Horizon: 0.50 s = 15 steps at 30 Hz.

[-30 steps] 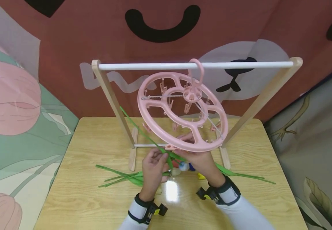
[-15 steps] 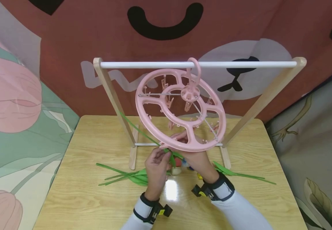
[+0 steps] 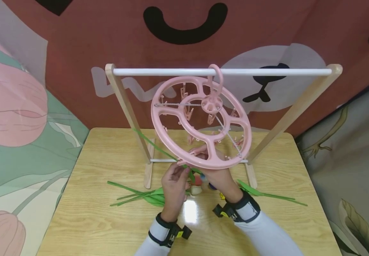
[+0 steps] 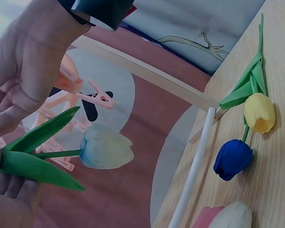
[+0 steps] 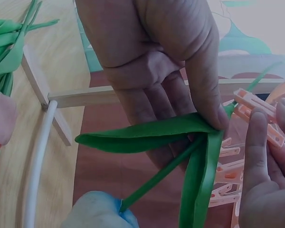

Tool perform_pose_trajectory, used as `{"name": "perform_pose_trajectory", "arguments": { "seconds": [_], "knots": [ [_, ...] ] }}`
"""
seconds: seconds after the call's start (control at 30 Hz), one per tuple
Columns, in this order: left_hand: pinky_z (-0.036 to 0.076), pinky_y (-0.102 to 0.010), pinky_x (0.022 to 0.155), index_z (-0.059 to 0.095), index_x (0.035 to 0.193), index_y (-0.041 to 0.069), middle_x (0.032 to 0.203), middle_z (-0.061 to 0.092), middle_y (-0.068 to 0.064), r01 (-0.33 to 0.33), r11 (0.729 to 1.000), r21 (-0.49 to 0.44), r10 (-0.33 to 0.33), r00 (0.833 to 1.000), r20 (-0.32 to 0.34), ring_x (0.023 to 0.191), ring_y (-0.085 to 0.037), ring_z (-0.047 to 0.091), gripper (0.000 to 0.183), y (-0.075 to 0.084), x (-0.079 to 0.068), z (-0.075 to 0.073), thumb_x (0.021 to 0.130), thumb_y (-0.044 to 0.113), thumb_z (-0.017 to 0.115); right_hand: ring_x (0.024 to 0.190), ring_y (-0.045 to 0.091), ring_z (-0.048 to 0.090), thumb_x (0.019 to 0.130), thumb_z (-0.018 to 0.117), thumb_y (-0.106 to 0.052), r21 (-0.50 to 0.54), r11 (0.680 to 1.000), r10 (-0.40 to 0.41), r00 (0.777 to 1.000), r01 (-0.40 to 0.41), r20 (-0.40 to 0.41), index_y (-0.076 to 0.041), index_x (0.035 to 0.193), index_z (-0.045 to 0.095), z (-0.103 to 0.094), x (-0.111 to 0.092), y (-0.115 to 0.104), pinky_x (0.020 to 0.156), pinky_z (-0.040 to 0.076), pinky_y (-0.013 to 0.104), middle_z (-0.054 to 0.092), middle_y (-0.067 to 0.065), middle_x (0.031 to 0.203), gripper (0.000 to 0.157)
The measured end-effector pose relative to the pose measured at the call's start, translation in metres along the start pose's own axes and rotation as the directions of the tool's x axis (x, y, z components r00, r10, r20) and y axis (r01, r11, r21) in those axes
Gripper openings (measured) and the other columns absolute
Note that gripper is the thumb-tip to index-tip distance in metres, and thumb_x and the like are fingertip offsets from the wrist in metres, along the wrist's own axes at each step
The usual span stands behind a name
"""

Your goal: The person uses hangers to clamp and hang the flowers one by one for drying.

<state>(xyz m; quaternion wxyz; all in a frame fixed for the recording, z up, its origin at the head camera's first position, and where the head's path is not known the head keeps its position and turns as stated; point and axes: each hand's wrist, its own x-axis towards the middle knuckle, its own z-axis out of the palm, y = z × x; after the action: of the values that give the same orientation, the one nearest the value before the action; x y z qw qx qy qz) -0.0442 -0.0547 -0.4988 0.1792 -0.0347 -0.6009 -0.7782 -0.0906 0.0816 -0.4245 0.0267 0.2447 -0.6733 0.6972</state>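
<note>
My left hand (image 3: pixel 174 183) pinches the green stem and leaves of a blue-and-white tulip (image 4: pixel 107 146), whose head hangs downward. In the right wrist view, my right hand (image 5: pixel 270 166) grips a pink clothespin (image 5: pixel 254 99) between thumb and fingers. The tulip's stem meets the clothespin's tip; whether it lies clamped there I cannot tell. That clothespin is at the near rim of a round pink drying hanger (image 3: pixel 203 162), which partly hides my right fingers in the head view. The stem's far end points up and left past the rim.
The hanger hooks over the white bar (image 3: pixel 158 72) of a wooden stand (image 3: pixel 123 103). Several tulips lie on the table (image 3: pixel 88 227), including a yellow one (image 4: pixel 259 113), a blue one (image 4: pixel 232 159) and a pink one (image 5: pixel 4 118). More clothespins dangle from the hanger.
The hanger's near rim and clothespin have shifted slightly left. My left hand has moved a little right, closer to the clothespin, while the stem's far end has dropped slightly.
</note>
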Motion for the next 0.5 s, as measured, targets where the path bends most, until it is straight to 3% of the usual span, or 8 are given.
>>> {"name": "perform_pose_trajectory", "arguments": {
  "seconds": [0.2,0.37,0.5],
  "knots": [
    [0.062,-0.02,0.067,0.068,0.124,-0.003,0.112,0.074,-0.006,-0.002,1.0,0.026,0.002,1.0,-0.018,0.098,-0.015,0.074,0.027,0.0,0.003,-0.002,0.098,0.002,0.068,0.101,0.01,0.069,0.083,0.074,0.017,0.001,0.999,0.043,0.998,-0.043,0.037,0.009,0.118,0.058,0.003,0.001,-0.001,0.087,0.06,0.024,0.067,0.019,0.116,0.039],
    [0.061,-0.02,0.065,0.07,0.118,-0.006,0.109,0.075,-0.001,0.02,0.999,0.032,-0.019,1.0,-0.017,0.094,-0.013,0.074,0.023,0.002,0.003,-0.003,0.096,0.0,0.069,0.112,0.009,0.066,0.088,0.074,0.009,-0.037,0.994,0.107,0.993,-0.105,0.042,0.005,0.13,0.059,0.001,-0.009,0.003,0.096,0.057,0.024,0.065,0.025,0.125,0.045],
    [0.058,-0.018,0.061,0.068,0.118,-0.007,0.107,0.075,0.001,0.023,1.0,0.005,-0.023,1.0,0.017,0.087,-0.011,0.071,0.022,0.003,0.003,-0.004,0.096,-0.001,0.068,0.099,0.007,0.066,0.09,0.073,0.007,-0.066,0.988,0.139,0.99,-0.136,0.034,0.005,0.132,0.061,-0.004,-0.026,0.008,0.087,0.059,0.024,0.068,0.021,0.111,0.044]
  ]
}}
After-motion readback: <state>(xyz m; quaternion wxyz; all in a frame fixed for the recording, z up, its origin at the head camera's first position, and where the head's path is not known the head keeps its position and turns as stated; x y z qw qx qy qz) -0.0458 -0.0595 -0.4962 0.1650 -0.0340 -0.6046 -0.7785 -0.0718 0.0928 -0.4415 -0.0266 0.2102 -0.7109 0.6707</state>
